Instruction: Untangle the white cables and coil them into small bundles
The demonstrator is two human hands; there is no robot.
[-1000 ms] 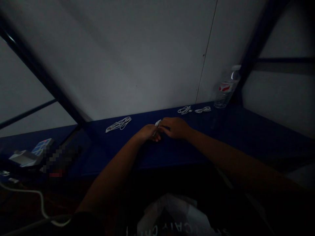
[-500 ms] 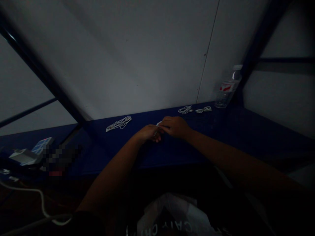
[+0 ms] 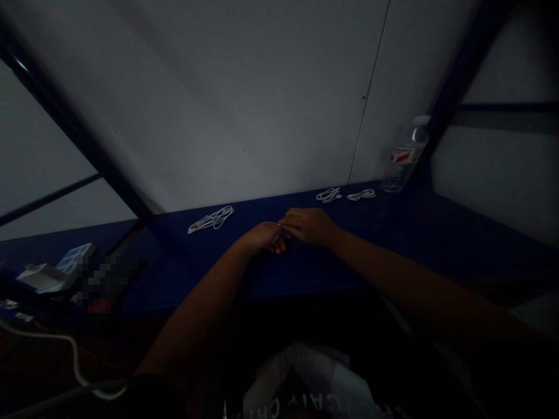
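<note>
Over the blue tabletop, my left hand [image 3: 265,235] and my right hand [image 3: 309,226] meet fingertip to fingertip. Both are closed on a white cable [image 3: 275,238], of which only small bits show between the fingers; the rest is hidden by the hands. To the left of my hands lies a coiled white cable [image 3: 211,220]. Behind them on the right rest two smaller bundles, a looped white cable [image 3: 328,195] and a folded white cable [image 3: 361,195].
A clear plastic bottle [image 3: 404,157] with a red and white label stands at the back right by a blue post. A blue and white box [image 3: 76,258] sits far left, near a blurred-out patch. A grey wall [image 3: 262,105] borders the blue table [image 3: 305,276].
The fingers of my right hand have shifted slightly at the cable, and less white shows between the fingertips. Everything else stays where it was.
</note>
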